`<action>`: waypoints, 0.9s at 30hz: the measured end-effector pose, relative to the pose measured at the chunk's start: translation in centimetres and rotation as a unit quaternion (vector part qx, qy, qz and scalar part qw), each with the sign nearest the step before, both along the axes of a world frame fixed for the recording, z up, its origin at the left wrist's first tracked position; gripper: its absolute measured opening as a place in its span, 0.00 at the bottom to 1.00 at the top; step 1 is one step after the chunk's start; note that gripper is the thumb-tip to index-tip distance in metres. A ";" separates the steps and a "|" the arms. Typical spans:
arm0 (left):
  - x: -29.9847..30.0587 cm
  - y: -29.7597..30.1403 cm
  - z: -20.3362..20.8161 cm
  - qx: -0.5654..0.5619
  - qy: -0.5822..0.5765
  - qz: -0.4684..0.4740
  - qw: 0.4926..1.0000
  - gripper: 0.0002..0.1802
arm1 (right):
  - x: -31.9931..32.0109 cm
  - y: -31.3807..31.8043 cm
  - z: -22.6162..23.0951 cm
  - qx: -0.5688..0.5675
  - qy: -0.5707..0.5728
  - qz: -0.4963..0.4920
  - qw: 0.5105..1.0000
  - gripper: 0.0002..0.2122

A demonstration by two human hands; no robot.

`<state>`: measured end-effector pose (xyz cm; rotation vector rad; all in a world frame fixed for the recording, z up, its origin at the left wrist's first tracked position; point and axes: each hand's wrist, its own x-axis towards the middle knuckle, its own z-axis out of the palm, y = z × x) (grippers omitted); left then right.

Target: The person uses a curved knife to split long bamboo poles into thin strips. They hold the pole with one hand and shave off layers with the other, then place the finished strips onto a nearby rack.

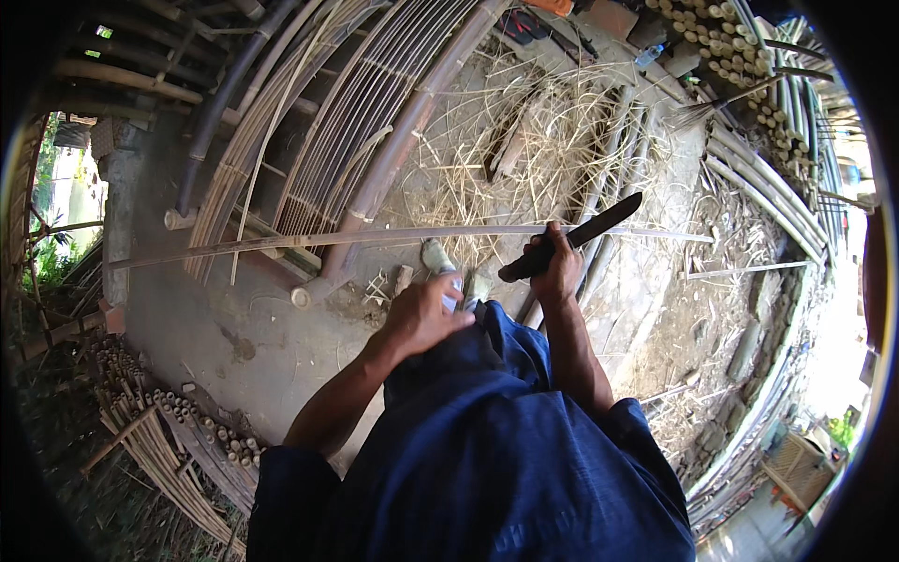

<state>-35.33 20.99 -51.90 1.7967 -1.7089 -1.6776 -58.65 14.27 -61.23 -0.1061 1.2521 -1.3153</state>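
Observation:
My right hand [559,270] is closed round the dark handle of a large knife [604,221], whose broad dark blade points up to the right. A long, narrow bamboo strip [403,237] runs crosswise in front of me and passes at the fingertips of the same hand. Whether those fingers also pinch the strip I cannot tell. My left hand [423,317] hovers near my thigh, below the strip. Its fingers are apart and bent, and nothing shows in them.
A rack of bamboo poles and slats [361,112] stands ahead on the left. Bamboo shavings [562,140] litter the ground ahead. Stacked bamboo poles [768,201] lie at the right, and more bundled poles [154,431] at the lower left. A plastic bottle [648,56] lies far ahead.

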 end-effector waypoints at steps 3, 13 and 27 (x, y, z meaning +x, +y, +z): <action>-1.9 -0.5 5.9 -0.416 -0.086 -0.035 0.904 0.32 | -1.0 0.6 0.2 -0.020 -0.012 0.003 1.000 0.08; 0.0 -6.6 -2.5 -0.027 0.018 0.065 0.997 0.20 | -1.6 0.6 -0.7 -0.056 0.044 0.061 0.996 0.11; 31.3 -10.3 -6.9 -0.236 -0.376 0.148 0.884 0.34 | 3.3 -14.0 -2.8 -0.055 0.157 0.141 0.976 0.10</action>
